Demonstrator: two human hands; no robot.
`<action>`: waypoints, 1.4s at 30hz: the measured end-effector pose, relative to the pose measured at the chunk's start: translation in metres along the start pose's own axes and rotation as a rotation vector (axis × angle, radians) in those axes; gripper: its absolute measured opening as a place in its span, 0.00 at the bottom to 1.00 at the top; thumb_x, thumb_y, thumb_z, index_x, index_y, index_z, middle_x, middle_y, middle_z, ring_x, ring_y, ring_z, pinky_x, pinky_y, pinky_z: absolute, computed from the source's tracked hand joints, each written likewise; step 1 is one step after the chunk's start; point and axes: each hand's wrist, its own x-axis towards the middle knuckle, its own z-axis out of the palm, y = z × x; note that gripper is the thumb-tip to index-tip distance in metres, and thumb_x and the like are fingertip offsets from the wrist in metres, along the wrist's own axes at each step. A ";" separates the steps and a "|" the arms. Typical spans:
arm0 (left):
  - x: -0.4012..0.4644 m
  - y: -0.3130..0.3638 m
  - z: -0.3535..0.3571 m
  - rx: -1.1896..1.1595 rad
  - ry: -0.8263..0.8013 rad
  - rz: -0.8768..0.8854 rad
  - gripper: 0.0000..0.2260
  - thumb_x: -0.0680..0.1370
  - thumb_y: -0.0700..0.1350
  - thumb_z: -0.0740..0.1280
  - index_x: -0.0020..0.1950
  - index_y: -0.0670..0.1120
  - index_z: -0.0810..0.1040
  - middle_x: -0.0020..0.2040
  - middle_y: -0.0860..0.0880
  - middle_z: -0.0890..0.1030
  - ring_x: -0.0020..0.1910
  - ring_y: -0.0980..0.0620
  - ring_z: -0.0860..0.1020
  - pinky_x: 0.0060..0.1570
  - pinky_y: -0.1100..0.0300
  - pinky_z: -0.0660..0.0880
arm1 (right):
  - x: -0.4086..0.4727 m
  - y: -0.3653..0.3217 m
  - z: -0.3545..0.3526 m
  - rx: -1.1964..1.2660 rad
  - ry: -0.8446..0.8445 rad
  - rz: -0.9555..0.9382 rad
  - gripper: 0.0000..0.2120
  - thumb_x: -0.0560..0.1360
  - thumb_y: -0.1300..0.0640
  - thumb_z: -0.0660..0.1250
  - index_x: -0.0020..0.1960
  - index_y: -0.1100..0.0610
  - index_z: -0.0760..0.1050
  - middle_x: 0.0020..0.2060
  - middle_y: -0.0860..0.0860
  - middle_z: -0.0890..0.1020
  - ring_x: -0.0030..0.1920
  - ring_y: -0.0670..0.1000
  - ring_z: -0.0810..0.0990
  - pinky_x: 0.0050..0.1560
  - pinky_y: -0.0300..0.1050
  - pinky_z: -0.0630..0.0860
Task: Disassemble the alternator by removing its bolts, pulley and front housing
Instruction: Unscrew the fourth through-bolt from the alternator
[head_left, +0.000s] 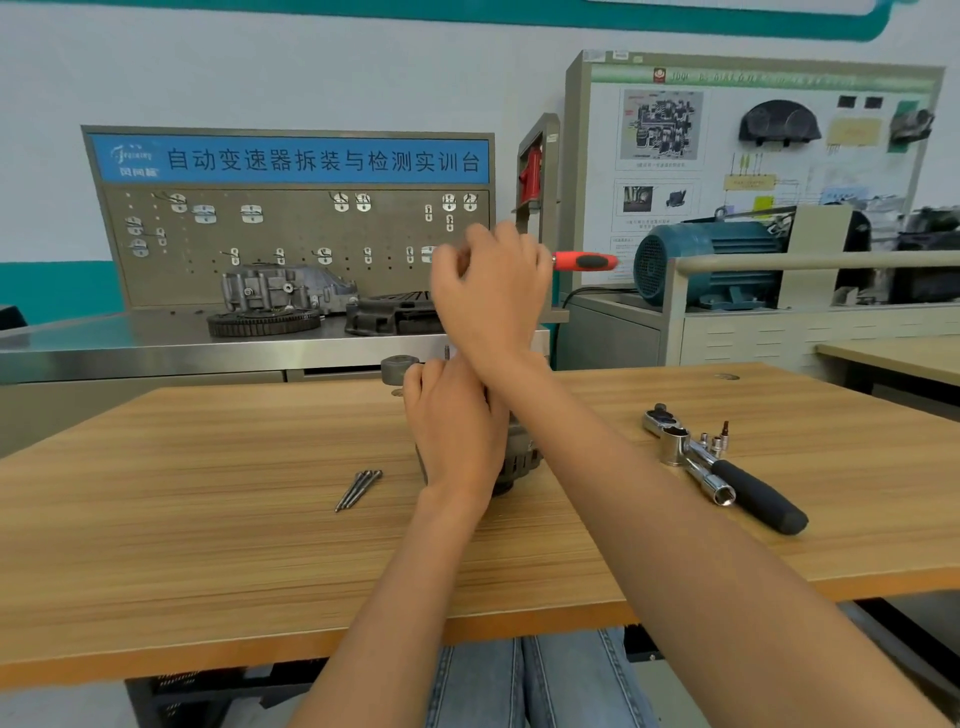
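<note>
The alternator (522, 449) sits on the wooden table (208, 519), mostly hidden behind my left hand (454, 431), which grips its top. A grey lug (399, 368) of it sticks out to the left above my fingers. My right hand (491, 291) is raised above the alternator and grips a tool with a red and black handle (586, 261) that points right; the tool's working end is hidden behind the hand. Several long bolts (358, 488) lie together on the table left of the alternator.
A ratchet wrench with a black grip (727, 470), a socket and a few small bits (714, 441) lie on the table at the right. Behind the table stands a steel bench with a pegboard (291, 234), a gear ring (262, 322) and engine parts. A blue motor (706, 260) is at the back right.
</note>
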 end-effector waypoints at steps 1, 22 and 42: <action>0.000 0.001 0.000 -0.031 0.016 -0.005 0.09 0.75 0.41 0.64 0.35 0.48 0.68 0.31 0.56 0.64 0.35 0.53 0.65 0.46 0.62 0.58 | 0.004 0.000 -0.001 0.171 -0.032 0.057 0.15 0.74 0.56 0.58 0.29 0.54 0.64 0.29 0.46 0.67 0.36 0.48 0.66 0.50 0.45 0.65; 0.001 0.000 -0.002 0.025 -0.056 -0.033 0.07 0.74 0.38 0.64 0.35 0.46 0.72 0.32 0.49 0.73 0.39 0.49 0.71 0.49 0.61 0.59 | -0.005 0.001 -0.002 -0.146 -0.047 -0.073 0.08 0.72 0.53 0.59 0.39 0.56 0.72 0.39 0.49 0.71 0.44 0.51 0.68 0.57 0.47 0.60; 0.000 0.005 -0.005 0.027 -0.027 -0.011 0.10 0.68 0.32 0.67 0.31 0.44 0.71 0.28 0.46 0.73 0.35 0.45 0.73 0.45 0.58 0.59 | -0.013 0.007 -0.008 -0.353 -0.035 -0.087 0.08 0.71 0.54 0.58 0.45 0.57 0.71 0.43 0.52 0.72 0.47 0.53 0.69 0.58 0.49 0.62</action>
